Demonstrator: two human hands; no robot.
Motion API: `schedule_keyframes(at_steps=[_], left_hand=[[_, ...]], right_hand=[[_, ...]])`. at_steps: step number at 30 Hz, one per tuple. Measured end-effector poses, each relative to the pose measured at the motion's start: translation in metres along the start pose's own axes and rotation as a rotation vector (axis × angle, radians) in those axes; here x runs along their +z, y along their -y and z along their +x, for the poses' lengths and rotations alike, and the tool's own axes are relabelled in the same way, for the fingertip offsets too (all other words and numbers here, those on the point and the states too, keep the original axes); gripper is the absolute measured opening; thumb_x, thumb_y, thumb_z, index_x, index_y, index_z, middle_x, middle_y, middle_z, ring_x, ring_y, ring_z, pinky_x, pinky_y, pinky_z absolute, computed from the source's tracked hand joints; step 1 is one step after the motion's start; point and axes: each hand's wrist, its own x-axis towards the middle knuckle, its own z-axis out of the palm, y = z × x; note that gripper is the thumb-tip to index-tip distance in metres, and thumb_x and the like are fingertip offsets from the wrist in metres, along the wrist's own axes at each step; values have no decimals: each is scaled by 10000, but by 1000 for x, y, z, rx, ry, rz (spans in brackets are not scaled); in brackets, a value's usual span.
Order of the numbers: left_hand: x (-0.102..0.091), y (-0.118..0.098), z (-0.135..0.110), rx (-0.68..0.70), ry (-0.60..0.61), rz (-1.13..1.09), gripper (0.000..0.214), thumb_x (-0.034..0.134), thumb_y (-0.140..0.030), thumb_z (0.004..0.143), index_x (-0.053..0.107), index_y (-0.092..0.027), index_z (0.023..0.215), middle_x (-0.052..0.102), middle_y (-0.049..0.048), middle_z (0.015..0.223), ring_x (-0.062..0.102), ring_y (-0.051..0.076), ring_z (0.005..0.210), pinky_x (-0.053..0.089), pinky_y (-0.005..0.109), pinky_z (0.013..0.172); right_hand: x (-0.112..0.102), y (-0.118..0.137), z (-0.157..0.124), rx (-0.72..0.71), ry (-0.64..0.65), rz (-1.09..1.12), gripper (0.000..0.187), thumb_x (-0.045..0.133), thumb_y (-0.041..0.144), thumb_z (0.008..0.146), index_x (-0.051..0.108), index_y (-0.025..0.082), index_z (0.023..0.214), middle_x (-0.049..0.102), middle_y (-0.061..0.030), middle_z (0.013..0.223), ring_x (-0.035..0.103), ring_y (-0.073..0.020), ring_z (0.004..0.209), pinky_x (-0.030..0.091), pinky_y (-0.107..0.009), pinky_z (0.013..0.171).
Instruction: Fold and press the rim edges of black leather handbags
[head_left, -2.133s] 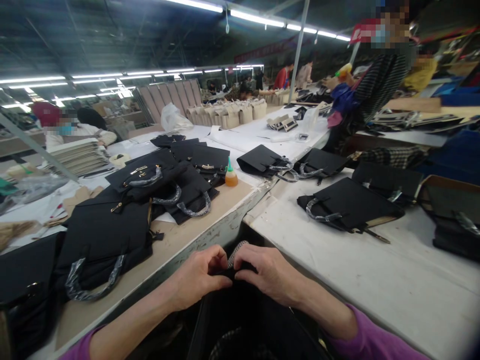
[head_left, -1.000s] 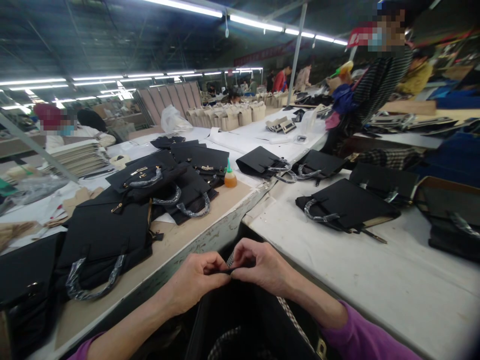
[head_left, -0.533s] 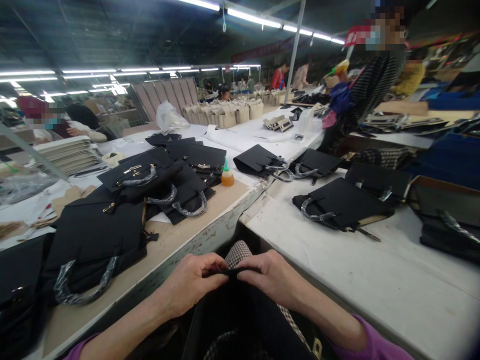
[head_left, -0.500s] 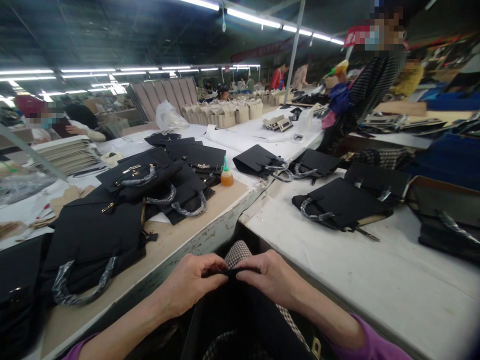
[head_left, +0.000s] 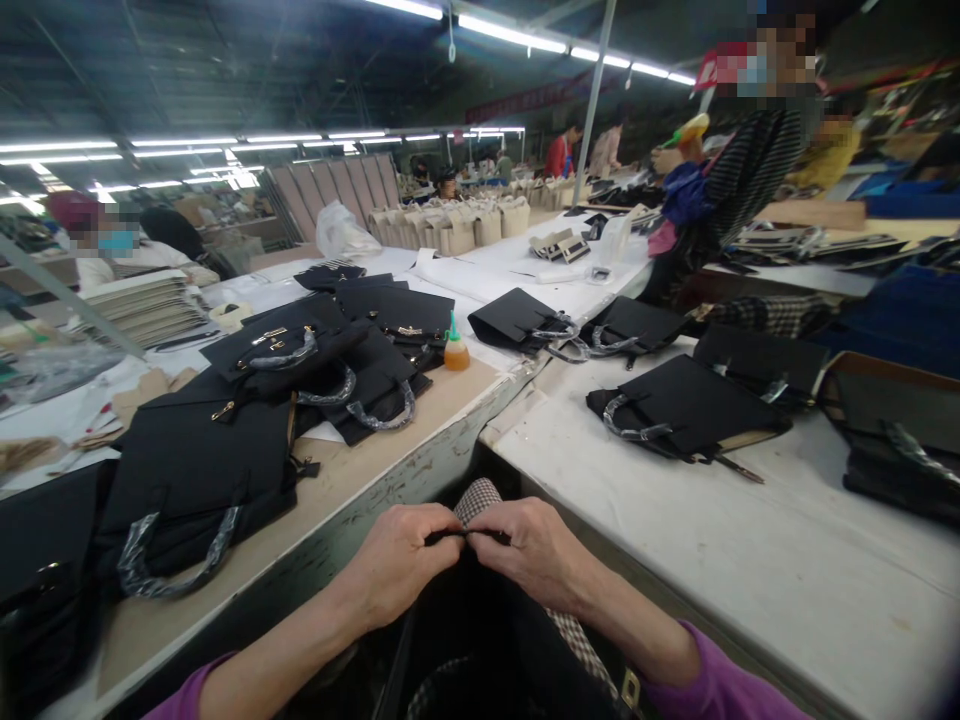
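A black handbag (head_left: 480, 630) stands open in front of me at the lower middle, and a gold metal fitting (head_left: 630, 688) shows on its right side. My left hand (head_left: 409, 555) pinches its upper edge between thumb and fingers. Close against it, thumb tip almost meeting thumb tip, my right hand (head_left: 529, 550) pinches the same edge. Brown-and-white checked cloth (head_left: 480, 497) shows beyond my hands and along the bag's right side. What lies between the fingertips is mostly hidden.
Black handbags with plastic-wrapped handles (head_left: 202, 470) are heaped on the left table. A glue bottle with a green nozzle (head_left: 456, 350) stands near them. More black bags (head_left: 686, 410) lie on the white right table (head_left: 720, 560). A co-worker in a striped sleeve (head_left: 757, 170) stands at the right.
My hands have drawn together along the bag's edge, the thumbs now almost touching. The view has shifted slightly; the bags on the tables lie as before.
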Motion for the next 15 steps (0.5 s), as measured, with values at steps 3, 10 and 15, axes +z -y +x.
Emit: schedule_keyframes(at_steps=[3,10,15], left_hand=[[-7,4,-3,-53,69,-61,267,512,-255,828,774,-208,858,731,-13,802,633,207,765,403,247,679],[-27,10,-16,-69,217,-39,287,450,-251,843,704,-188,725,542,-44,591,473,150,568,289,242,543],[-24,0,-13,-19,175,33,234,467,-208,818,696,-197,773,603,-23,650,522,166,613,303,253,576]], right_hand=[[-1,0,0,31,26,18,242,538,218,863,761,194,771,603,28,616,521,-116,594,375,-216,577],[-10,0,4,75,102,37,257,534,253,863,779,210,797,613,35,590,534,-124,566,382,-214,548],[-18,5,18,-54,228,-62,269,662,236,800,754,238,1052,751,-23,957,662,-195,857,461,-257,769]])
